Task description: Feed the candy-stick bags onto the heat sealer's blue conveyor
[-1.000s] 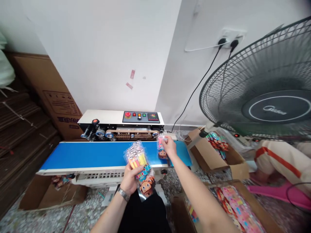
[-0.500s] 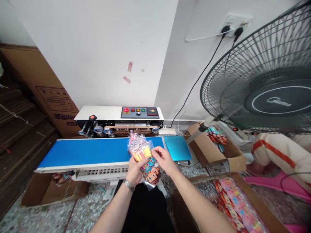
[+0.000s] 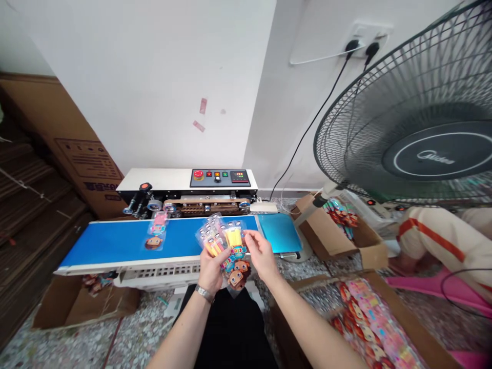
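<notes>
dark fan, black plugs in wall socket

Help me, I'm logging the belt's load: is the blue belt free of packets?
No, a clear packet lies on the blue belt to the left of the left hand.

A pale-walled corner above a speckled stone floor, evenly lit.
The white wall meets a greyer wall at a vertical edge; two small pink tape scraps cling to the white one. On the grey side, black plugs sit in a white socket plate, a dark cord trailing down. A large round fan fills the right, its grille dark. At far left, a tall printed carton leans by stacked flat cardboard in shadow.
</notes>
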### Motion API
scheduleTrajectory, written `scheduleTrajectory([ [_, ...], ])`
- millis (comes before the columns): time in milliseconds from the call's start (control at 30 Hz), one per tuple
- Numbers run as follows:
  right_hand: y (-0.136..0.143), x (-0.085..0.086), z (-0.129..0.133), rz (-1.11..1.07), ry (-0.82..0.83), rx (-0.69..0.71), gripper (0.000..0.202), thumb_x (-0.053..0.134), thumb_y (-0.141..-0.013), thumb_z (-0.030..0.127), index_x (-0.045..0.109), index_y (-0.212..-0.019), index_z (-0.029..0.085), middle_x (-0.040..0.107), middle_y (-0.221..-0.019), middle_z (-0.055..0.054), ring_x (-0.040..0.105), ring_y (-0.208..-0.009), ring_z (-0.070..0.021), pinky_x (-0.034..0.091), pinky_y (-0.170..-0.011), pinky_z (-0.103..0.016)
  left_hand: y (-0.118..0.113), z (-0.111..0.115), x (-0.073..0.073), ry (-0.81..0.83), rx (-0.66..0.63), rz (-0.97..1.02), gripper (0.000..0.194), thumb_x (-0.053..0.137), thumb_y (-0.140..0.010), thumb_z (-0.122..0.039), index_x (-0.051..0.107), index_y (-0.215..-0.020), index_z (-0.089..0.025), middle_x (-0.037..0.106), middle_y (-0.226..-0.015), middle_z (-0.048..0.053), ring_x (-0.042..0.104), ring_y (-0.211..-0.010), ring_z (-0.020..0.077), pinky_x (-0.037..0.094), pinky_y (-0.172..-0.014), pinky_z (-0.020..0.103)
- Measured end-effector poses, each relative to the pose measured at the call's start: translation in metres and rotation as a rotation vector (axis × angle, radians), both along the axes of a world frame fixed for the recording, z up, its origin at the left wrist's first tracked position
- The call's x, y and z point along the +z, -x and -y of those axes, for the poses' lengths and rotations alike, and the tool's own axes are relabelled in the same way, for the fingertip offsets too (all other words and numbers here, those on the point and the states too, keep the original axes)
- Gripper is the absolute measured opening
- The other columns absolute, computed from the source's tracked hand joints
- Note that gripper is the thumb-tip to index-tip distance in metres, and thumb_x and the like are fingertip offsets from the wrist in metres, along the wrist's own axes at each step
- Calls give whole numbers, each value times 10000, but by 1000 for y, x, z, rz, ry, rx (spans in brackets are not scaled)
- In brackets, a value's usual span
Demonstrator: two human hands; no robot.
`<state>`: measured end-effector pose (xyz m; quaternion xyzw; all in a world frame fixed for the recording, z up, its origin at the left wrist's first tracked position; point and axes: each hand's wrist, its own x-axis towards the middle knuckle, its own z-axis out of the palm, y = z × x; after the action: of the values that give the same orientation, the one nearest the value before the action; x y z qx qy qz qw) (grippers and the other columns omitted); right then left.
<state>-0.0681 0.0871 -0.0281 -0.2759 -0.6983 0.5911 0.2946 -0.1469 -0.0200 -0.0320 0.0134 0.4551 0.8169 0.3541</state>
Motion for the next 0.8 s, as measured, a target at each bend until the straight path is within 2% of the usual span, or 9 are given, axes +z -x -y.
scheduleTrajectory([
  [100, 1, 1, 5, -20, -31, -5, 234, 555, -790, 375, 573, -933, 190, 630, -907, -51, 595, -836, -186, 487, -725, -283, 1, 0, -3, 4, 28, -7, 446, 783, -530, -179, 606, -934, -113, 695, -901, 113, 660, -778, 248, 515, -752, 374],
  [200, 3, 0, -1, -23, -82, -89, 218, 537, -794, 383, 574, -872, 183, 625, -846, -45, 591, -783, -176, 477, -681, -266, 2, 0, -4, 5, 65, 0, 449, 783, -529, -182, 608, -938, -119, 693, -915, 110, 656, -812, 258, 515, -761, 377],
  [300, 4, -4, -29, -17, -115, -233, 244, 494, -803, 405, 552, -878, 180, 624, -793, -38, 591, -722, -172, 466, -635, -259, 4, 2, -5, 31, 110, 35, 456, 790, -514, -174, 609, -928, -117, 694, -903, 108, 659, -797, 255, 519, -747, 368],
  [400, 5, -10, -69, 222, -226, -362, 235, 463, -802, 385, 556, -872, 181, 633, -732, -28, 592, -673, -177, 448, -610, -260, 7, 4, -7, 54, 127, 58, 456, 797, -502, -164, 606, -913, -113, 697, -873, 107, 663, -756, 243, 523, -730, 364],
  [500, 11, -14, -100, 501, -319, -410, 182, 462, -791, 310, 586, -837, 185, 647, -714, -29, 599, -669, -185, 434, -627, -267, 8, 5, -9, 55, 116, 35, 459, 794, -511, -166, 601, -924, -113, 694, -887, 113, 662, -751, 242, 525, -717, 362],
  [567, 21, -16, -110, 557, -334, -400, 149, 477, -777, 261, 602, -803, 184, 651, -712, -36, 603, -676, -193, 430, -642, -276, 9, 6, -9, 54, 97, 29, 465, 793, -516, -166, 597, -934, -112, 692, -901, 120, 662, -755, 245, 524, -718, 366],
  [667, 37, -14, -110, 574, -352, -348, 122, 509, -755, 215, 620, -795, 187, 652, -711, -41, 608, -702, -208, 429, -677, -293, 9, 5, -8, 49, 85, 39, 471, 791, -518, -161, 592, -942, -111, 693, -890, 117, 662, -750, 245, 525, -716, 365],
  [733, 43, -10, -101, 566, -383, -310, 160, 536, -745, 216, 623, -878, 195, 658, -787, -48, 606, -766, -213, 429, -724, -302, 8, 4, -7, 43, 85, 41, 461, 790, -518, -155, 591, -931, -111, 695, -874, 111, 662, -744, 240, 524, -716, 360],
  [800, 42, -6, -84, 465, -407, -242, 247, 549, -758, 265, 592, -993, 203, 644, -918, -61, 596, -820, -205, 434, -754, -306, 7, 3, -6, 34, 78, 38, 456, 788, -520, -156, 590, -928, -112, 694, -877, 111, 660, -751, 240, 520, -725, 364],
])
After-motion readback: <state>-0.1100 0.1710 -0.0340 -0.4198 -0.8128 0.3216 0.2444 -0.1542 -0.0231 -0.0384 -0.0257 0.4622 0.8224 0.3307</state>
